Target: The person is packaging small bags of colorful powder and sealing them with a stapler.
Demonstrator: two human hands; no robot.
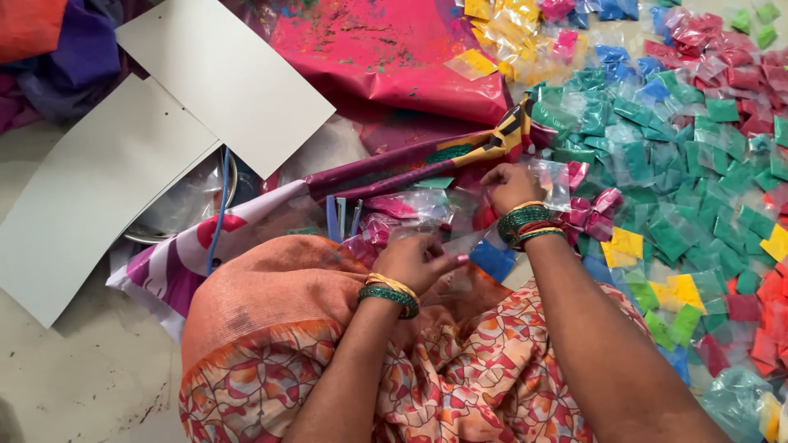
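My left hand (413, 261) pinches the edge of a small clear plastic packet (460, 256) over my lap, with green and gold bangles at the wrist. Farther out, my right hand (510, 185) grips another clear packet (552, 179) beside a heap of clear pouches with pink powder (402, 212). A blue powder packet (494, 258) lies between my two hands. My lap is covered by an orange patterned cloth (271, 312).
Several small packets of green, red, yellow and blue powder (681, 164) cover the floor to the right. A powder-stained pink sheet (386, 57) lies ahead. Two grey cardboard sheets (98, 180) and a steel bowl (176, 205) sit left.
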